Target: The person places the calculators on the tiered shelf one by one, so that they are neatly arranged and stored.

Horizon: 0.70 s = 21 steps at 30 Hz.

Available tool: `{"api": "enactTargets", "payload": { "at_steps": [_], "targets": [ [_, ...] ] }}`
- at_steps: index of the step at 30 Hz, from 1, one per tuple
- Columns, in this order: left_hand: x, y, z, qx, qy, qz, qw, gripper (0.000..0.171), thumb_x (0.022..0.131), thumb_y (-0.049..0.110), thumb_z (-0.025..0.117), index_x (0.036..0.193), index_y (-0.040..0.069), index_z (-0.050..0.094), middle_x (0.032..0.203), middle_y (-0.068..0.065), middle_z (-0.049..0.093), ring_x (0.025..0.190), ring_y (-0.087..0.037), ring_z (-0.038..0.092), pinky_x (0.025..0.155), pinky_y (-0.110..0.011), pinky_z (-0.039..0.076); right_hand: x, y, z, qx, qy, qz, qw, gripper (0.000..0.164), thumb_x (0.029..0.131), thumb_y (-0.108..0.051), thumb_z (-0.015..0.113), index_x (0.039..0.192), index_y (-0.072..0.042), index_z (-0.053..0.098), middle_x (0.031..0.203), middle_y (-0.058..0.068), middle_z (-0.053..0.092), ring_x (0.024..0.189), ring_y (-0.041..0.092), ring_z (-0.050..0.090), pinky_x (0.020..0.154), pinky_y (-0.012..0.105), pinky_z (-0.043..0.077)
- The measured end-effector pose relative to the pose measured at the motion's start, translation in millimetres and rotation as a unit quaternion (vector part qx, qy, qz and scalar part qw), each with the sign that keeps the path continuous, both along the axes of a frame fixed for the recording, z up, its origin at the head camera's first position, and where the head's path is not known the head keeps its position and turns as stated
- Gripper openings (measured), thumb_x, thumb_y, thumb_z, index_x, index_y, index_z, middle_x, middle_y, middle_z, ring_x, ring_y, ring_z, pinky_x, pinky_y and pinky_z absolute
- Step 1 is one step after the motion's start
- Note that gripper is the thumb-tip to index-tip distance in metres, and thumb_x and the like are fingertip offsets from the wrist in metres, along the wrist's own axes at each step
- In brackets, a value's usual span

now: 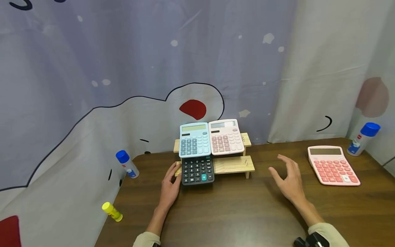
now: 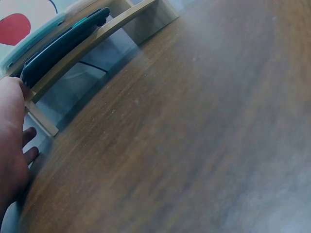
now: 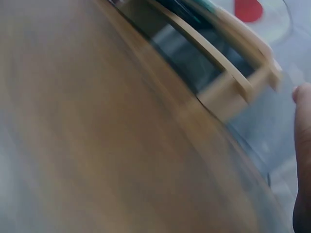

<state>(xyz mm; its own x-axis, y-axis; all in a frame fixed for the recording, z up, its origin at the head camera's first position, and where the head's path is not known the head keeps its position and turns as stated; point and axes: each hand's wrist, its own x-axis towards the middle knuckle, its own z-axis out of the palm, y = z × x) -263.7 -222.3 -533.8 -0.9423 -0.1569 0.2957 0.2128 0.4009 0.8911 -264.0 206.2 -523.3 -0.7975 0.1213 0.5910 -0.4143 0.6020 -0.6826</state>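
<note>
A black calculator (image 1: 198, 170) leans on the lower tier of a small two-tier wooden rack (image 1: 231, 165). On the tier above, a light blue calculator (image 1: 194, 140) and a pale pink calculator (image 1: 226, 137) stand side by side. My left hand (image 1: 169, 189) touches the left end of the rack beside the black calculator's edge, its fingers fairly straight; the exact contact is partly hidden in the left wrist view. To the right of the rack, my right hand (image 1: 290, 180) is held above the table with fingers spread and nothing in it. Right of that hand lies a pink calculator (image 1: 334, 166).
A blue-capped white bottle (image 1: 127, 164) stands at the table's left edge, and another blue-capped bottle (image 1: 363, 139) at the far right. A yellow glue stick (image 1: 112, 211) is at the near left. A patterned curtain (image 1: 148, 61) hangs behind the brown table (image 1: 243, 212).
</note>
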Motion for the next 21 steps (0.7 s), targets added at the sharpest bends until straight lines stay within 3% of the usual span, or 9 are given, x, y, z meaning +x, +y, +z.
{"api": "enactTargets", "payload": {
  "at_steps": [5, 12, 16, 21],
  "targets": [
    [0.5, 1, 1.3, 0.005, -0.003, -0.002, 1.0, 0.038, 0.101, 0.021, 0.06, 0.14, 0.019, 0.06, 0.156, -0.003, 0.042, 0.143, -0.025, 0.042, 0.108, -0.051, 0.042, -4.0, 43, -1.1, 0.059, 0.006, -0.063, 0.996, 0.07, 0.08, -0.025, 0.08, 0.136, 0.004, 0.05, 0.14, 0.028, 0.048, 0.131, 0.048, 0.038, 0.105, 0.063, 0.027],
    [-0.7, 1, 4.0, 0.01, 0.0, -0.005, 0.9999, 0.038, 0.101, 0.021, 0.06, 0.139, 0.019, 0.06, 0.156, -0.003, 0.042, 0.143, -0.026, 0.042, 0.108, -0.052, 0.042, -5.2, 102, 0.7, 0.085, -0.046, -0.155, 0.983, 0.089, 0.078, -0.041, 0.078, 0.144, 0.004, 0.04, 0.146, 0.032, 0.039, 0.141, 0.048, 0.027, 0.118, 0.06, 0.015],
    [-0.9, 0, 4.5, 0.009, -0.002, -0.002, 1.0, 0.038, 0.102, 0.023, 0.06, 0.14, 0.018, 0.06, 0.156, -0.004, 0.042, 0.143, -0.026, 0.042, 0.108, -0.051, 0.042, -5.5, 126, 3.0, 0.086, -0.104, -0.204, 0.97, 0.103, 0.077, -0.051, 0.077, 0.148, 0.006, 0.03, 0.149, 0.035, 0.03, 0.142, 0.05, 0.019, 0.117, 0.062, 0.009],
    [1.2, 1, 3.7, 0.008, -0.006, -0.002, 0.9999, 0.038, 0.101, 0.021, 0.06, 0.14, 0.016, 0.06, 0.156, -0.006, 0.042, 0.143, -0.027, 0.042, 0.107, -0.052, 0.043, -0.1, 140, 1.9, 0.09, -0.221, -0.239, 0.941, 0.127, 0.076, -0.066, 0.072, 0.152, 0.014, 0.01, 0.152, 0.044, 0.009, 0.144, 0.055, 0.003, 0.113, 0.07, -0.003]
  ]
}}
